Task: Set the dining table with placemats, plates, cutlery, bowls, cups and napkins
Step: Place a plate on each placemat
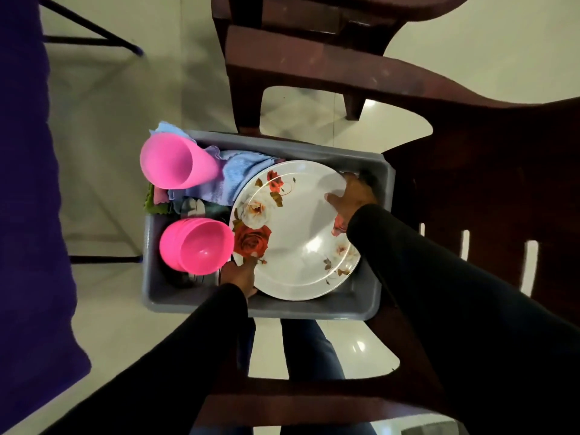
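Observation:
A white plate with rose prints (295, 230) lies tilted in a grey plastic tub (314, 309) on the floor. My left hand (240, 273) grips the plate's near left rim, thumb on top. At the far right rim, my right hand (353, 196) holds the plate with fingers curled over the edge. A stack of pink bowls (201, 246) sits in the tub's left part. Behind it stand pink cups (171, 161), leaning left. Folded blue cloth napkins (229, 177) lie beside the cups, with a green cloth (153, 205) below them.
Dark red plastic chairs (314, 64) stand behind and to the right of the tub, one armrest (314, 400) close under my arms. A purple-covered table edge (28, 215) runs down the left. The floor is pale glossy tile (103, 120).

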`<action>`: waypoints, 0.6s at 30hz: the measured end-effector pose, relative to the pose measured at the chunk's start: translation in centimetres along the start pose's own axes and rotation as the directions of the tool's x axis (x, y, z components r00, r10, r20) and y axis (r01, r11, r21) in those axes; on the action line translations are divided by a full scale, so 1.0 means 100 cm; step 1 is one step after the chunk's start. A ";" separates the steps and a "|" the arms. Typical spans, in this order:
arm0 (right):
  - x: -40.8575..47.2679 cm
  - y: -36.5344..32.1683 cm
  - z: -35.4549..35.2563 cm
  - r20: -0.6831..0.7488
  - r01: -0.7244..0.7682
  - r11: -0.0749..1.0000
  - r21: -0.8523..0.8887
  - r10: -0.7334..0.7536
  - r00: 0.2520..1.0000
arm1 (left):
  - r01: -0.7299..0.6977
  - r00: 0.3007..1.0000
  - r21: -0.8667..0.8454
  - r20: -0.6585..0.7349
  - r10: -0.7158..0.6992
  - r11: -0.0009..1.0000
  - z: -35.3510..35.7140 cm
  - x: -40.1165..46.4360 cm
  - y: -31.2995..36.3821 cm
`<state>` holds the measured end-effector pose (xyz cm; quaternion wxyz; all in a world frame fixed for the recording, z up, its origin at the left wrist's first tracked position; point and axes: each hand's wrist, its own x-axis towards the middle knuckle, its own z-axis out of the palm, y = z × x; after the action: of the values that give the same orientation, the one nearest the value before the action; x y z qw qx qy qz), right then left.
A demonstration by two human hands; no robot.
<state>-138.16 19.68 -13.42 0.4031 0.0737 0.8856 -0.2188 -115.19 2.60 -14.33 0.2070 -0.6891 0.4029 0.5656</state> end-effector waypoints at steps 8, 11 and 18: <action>0.016 -0.003 0.002 -0.014 -0.036 0.992 -0.122 0.034 0.999 | -0.138 0.989 0.116 -0.043 0.144 0.984 -0.010 0.053 -0.028; 0.011 -0.006 0.001 -0.056 -0.045 0.979 -0.200 0.034 0.998 | -0.138 0.988 0.183 -0.039 0.148 0.973 -0.018 0.073 -0.039; -0.008 -0.007 -0.012 -0.124 -0.047 0.970 -0.240 0.018 0.992 | -0.146 0.989 0.075 0.025 0.145 0.986 -0.013 -0.011 -0.011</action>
<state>-138.63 19.67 -11.90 0.3582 0.0515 0.9271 -0.0973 -113.59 2.62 -13.15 0.1953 -0.6441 0.4714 0.5699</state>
